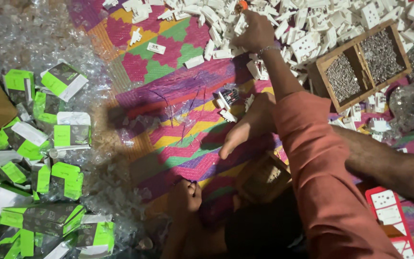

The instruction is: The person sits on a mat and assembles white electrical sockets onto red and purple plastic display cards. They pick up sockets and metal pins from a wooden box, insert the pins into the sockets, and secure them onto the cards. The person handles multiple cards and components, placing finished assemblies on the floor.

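Co-worker's hand (257,31) closed on piece in socket pile (307,43). My hands hidden, grip unknowable. Most sockets loose; green boxes (68,135) heaped left.

Left hand (257,31) fingers buried in white socket pile (312,24); right hand beyond frame edge.

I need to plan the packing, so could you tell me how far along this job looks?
Seemingly done: green-and-white boxes are piled at the left, though whether they are filled cannot be told. In hand: the right hand reaches into the heap of white socket parts, beside the wooden tray of screws. Left: that heap is large, and loose parts lie on the mat.
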Motion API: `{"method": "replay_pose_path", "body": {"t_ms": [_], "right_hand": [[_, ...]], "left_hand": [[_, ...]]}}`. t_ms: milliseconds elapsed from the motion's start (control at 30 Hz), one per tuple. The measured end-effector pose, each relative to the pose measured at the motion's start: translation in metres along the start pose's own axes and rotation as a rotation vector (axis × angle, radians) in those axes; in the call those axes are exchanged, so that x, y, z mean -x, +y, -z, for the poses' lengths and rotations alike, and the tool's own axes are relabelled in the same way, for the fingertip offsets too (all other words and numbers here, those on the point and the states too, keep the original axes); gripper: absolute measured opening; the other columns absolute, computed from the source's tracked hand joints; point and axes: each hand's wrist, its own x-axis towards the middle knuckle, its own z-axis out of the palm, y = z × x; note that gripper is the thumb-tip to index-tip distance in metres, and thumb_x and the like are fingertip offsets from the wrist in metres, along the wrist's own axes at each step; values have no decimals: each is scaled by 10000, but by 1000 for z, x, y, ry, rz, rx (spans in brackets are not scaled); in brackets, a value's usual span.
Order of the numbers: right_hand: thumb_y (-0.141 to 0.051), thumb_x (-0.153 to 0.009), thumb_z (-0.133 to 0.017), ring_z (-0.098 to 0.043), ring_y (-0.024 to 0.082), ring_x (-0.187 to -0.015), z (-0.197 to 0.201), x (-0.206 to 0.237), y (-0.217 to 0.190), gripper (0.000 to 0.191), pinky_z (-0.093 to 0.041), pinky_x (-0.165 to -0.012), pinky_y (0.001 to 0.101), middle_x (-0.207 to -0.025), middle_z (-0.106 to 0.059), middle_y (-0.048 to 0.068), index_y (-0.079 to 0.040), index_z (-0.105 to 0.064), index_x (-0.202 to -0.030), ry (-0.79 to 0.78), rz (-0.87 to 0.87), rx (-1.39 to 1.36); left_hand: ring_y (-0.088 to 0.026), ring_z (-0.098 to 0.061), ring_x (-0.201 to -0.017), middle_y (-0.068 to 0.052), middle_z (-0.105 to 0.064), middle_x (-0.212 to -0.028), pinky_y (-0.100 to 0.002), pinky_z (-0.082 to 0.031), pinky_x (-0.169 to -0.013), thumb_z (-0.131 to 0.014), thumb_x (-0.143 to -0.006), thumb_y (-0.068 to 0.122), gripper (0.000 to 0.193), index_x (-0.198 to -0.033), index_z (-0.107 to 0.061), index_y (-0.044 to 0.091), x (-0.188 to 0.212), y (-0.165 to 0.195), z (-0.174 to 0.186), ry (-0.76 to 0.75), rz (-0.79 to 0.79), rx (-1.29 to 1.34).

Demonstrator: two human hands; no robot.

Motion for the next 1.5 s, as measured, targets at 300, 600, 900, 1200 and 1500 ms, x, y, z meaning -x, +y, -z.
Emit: {"method": "replay_pose_path", "body": {"t_ms": [300,600,900,1200,1500], "right_hand": [[-311,-592,-968,-697,412,-865,4,4,-10,600,-545,-745,507,-917,-734,180,-64,-699,-1068,-47,3,65],[-297,-631,-961,-677,406,-800,31,19,-8,513,-539,-663,501,-910,-677,166,-63,-646,-961,64,166,181],[-259,-648,-956,-684,395,-802,115,84,-14,535,-541,-654,488,-1104,-690,173,-74,-674,-1063,23,310,319],[-171,-776,-923,-709,386,-1072,257,312,-27,488,-586,-850,428,-1324,-670,179,-30,-661,-1162,209,245,267],[-78,-849,-909,-724,358,-1065,343,545,-59,337,-598,-897,420,-1252,-704,206,-24,-678,-1088,346,-80,380]], "left_hand": [[-406,-623,-670,-160,-654,-699,-540,-484,-589,-785,-747,238,232,-760,-603,96,-2,17,13,69,36,-87],[-386,-644,-681,-135,-661,-721,-514,-507,-609,-759,-807,209,196,-767,-616,80,-4,20,20,-29,133,58],[-384,-677,-727,-135,-703,-787,-529,-542,-673,-739,-770,300,213,-773,-672,99,1,20,15,111,68,-220],[-400,-709,-742,-149,-733,-802,-574,-547,-662,-712,-816,414,295,-872,-722,124,6,23,24,19,151,-316],[-404,-687,-744,-160,-708,-807,-538,-540,-657,-754,-863,412,341,-812,-692,80,33,13,38,91,-83,-282]]}}
